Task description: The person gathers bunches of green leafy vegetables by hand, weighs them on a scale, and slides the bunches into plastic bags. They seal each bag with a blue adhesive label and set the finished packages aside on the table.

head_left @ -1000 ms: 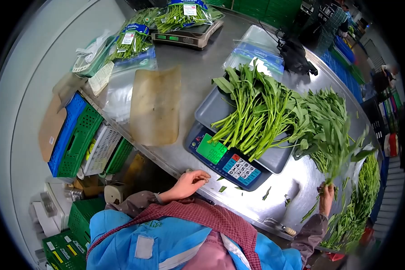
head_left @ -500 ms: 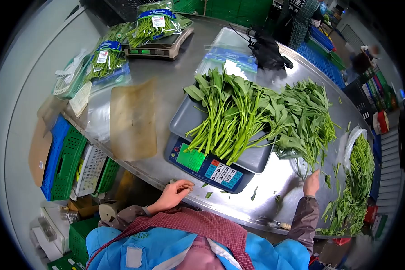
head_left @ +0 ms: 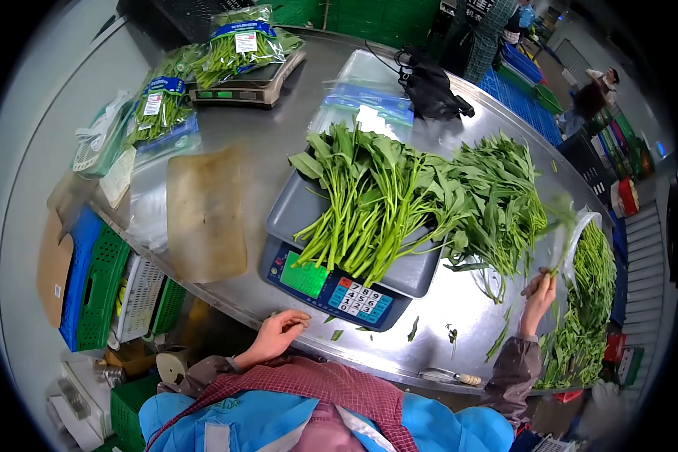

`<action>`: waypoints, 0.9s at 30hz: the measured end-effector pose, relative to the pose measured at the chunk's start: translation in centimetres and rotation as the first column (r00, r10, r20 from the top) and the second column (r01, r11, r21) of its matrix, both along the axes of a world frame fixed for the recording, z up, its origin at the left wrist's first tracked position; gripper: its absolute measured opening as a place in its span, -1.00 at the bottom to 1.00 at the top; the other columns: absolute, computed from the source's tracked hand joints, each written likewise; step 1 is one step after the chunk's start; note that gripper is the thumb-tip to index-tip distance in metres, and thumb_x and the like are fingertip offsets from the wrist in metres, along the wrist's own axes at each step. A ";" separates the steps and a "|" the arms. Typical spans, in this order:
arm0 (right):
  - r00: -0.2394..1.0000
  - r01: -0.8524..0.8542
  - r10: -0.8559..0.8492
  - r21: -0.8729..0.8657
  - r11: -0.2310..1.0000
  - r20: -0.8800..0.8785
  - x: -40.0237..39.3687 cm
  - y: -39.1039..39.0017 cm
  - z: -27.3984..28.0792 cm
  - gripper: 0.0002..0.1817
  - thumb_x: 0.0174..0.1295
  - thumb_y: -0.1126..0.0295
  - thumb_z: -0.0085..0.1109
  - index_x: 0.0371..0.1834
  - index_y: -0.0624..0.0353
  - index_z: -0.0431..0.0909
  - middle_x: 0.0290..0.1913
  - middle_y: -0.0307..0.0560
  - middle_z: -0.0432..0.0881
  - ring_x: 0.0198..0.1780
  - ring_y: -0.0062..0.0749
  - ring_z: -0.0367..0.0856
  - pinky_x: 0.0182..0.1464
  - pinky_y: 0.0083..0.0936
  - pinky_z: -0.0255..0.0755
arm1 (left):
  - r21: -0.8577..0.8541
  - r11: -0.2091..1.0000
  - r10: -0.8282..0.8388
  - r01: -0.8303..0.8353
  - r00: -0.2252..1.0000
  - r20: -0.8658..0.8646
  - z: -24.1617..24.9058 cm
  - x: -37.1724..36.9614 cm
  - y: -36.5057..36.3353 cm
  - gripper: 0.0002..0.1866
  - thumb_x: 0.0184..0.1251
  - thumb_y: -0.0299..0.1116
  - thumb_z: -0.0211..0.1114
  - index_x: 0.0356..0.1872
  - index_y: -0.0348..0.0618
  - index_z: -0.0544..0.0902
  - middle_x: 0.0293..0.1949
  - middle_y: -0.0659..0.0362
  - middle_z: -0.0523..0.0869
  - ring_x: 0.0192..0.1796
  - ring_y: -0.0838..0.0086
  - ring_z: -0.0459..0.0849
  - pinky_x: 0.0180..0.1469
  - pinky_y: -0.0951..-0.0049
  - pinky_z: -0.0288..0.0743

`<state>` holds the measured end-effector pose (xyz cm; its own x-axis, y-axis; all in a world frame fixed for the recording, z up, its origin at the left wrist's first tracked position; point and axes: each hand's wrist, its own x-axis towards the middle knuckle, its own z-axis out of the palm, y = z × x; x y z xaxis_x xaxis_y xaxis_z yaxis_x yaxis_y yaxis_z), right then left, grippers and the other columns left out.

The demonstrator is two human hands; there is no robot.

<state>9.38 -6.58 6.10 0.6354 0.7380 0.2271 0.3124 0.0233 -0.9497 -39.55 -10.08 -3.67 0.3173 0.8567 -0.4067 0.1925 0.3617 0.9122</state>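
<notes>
The sleeves (head_left: 516, 369) were brown-grey; maroon checked cloth (head_left: 316, 380) bordered a bright blue garment (head_left: 260, 422) with pale strips (head_left: 365, 432), a whitish square patch (head_left: 217, 437) and green lettering (head_left: 228, 404), and pink cloth (head_left: 325, 431) showed between.

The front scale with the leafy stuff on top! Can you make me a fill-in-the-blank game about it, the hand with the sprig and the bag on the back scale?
1. The front scale has a lit screen that glows ____.
2. A blurry sprig is in the person's ____ hand.
3. The bag on the back scale has a wide band coloured ____.

Missing words: green; right; blue.
</notes>
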 end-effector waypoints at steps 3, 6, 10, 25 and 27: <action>0.992 -0.006 0.023 0.137 0.991 -0.123 -6.9 1.7 3.4 -0.76 0.34 0.28 -0.26 -0.17 0.19 0.37 -0.68 -0.36 0.24 -0.68 -0.73 0.17 -0.65 -0.72 0.08 | -0.012 1.000 -0.006 0.006 1.000 -0.004 0.4 0.2 0.1 -0.77 0.21 -0.53 0.08 -0.10 -0.29 0.52 -0.24 0.12 0.64 -0.15 0.54 0.60 -0.06 0.57 0.43; 0.977 -0.161 0.166 0.045 0.986 -0.134 -13.1 2.3 3.0 -0.71 0.34 0.24 -0.26 -0.13 0.23 0.36 -0.64 -0.26 0.39 -0.67 -0.66 0.31 -0.62 -0.70 0.20 | -0.035 0.999 -0.036 0.035 0.999 -0.023 0.8 0.4 0.3 -0.77 0.24 -0.57 0.04 -0.09 -0.33 0.49 -0.22 0.16 0.59 -0.14 0.57 0.53 -0.03 0.57 0.40; 0.801 -0.598 0.575 -0.296 0.745 -0.169 -19.8 2.2 -0.2 -0.67 0.31 0.32 -0.17 0.01 0.34 0.30 -0.50 -0.12 0.55 -0.56 -0.57 0.48 -0.54 -0.65 0.36 | -0.004 1.000 0.021 -0.021 1.000 -0.008 1.5 0.0 0.5 -0.78 0.22 -0.59 0.05 -0.11 -0.33 0.49 -0.23 0.17 0.59 -0.16 0.59 0.53 -0.06 0.58 0.40; 0.675 -0.705 0.478 -0.300 0.643 -0.563 -15.3 5.0 -0.3 -0.26 0.28 0.06 -0.09 0.31 0.37 -0.10 0.20 0.21 0.22 -0.01 -0.23 0.49 -0.09 -0.40 0.44 | 0.179 0.981 0.098 -0.079 0.990 -0.103 8.6 0.4 17.5 -0.35 0.27 -0.21 0.11 0.24 -0.40 0.10 0.15 -0.08 0.36 0.14 0.32 0.39 0.16 0.37 0.27; 0.649 -0.719 0.469 -0.279 0.637 -0.600 -16.4 6.5 -0.6 -0.26 0.28 0.01 -0.13 0.31 0.33 -0.10 0.24 0.16 0.18 0.08 -0.17 0.41 -0.01 -0.34 0.39 | -0.015 0.999 -0.037 0.036 0.997 -0.067 9.7 2.5 18.7 -0.27 0.25 -0.08 0.12 0.25 -0.41 0.08 0.14 -0.10 0.36 0.12 0.32 0.40 0.16 0.37 0.27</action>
<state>-6.98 -0.05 5.48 -0.0611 0.9069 -0.4168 -0.0523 -0.4199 -0.9060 -37.08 8.63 6.00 0.3199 0.8392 -0.4398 0.2661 0.3659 0.8918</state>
